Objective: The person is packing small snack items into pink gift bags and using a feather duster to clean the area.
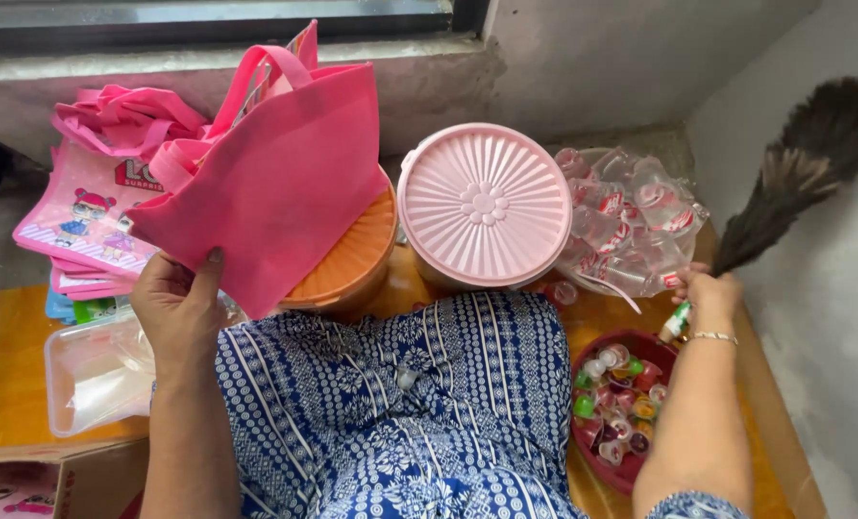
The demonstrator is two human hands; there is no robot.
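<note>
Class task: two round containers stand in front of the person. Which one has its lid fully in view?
The pink-lidded container, right of the orange one. Its ribbed lid shows whole, while the pink bag held by the left hand covers much of the orange one.

head cam | looks steeply down | close over table (6, 384) | single view

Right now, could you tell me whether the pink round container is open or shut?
Shut: the ribbed pink lid sits flat over the whole container top, hiding the inside.
</note>
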